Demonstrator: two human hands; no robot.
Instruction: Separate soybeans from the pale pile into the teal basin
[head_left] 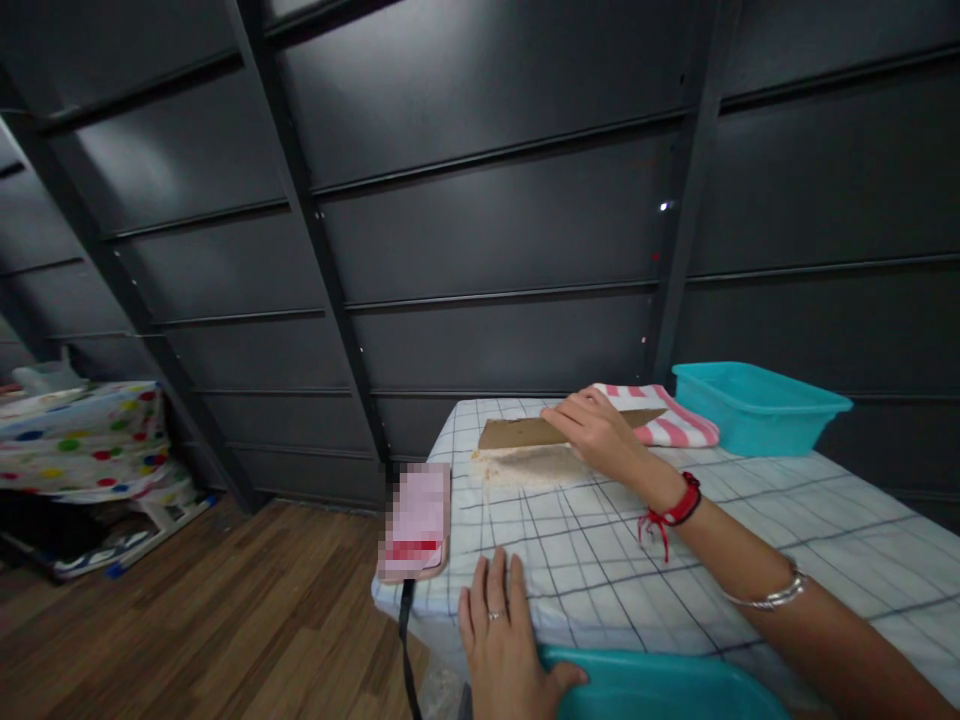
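My right hand [592,428] is closed on the top edge of a long strip of brown cardboard [517,432], held on edge near the far side of the table. Just in front of the strip, a pale, crumbly spread of powder or crumbs [525,468] lies on the checked tablecloth [540,540]. Fingers stretched out, my left hand [499,640] rests flat at the table's near edge. Its thumb lies at the rim of a teal basin [645,662], which is cut off by the bottom of the view.
A second teal tub [772,420] stands at the far right, beside a pink-and-white striped cloth [682,428]. At the left table edge lies a pink, blurred-out flat object [416,515] with a black strap [406,640]. Dark panelled wall [487,240] rises behind the table.
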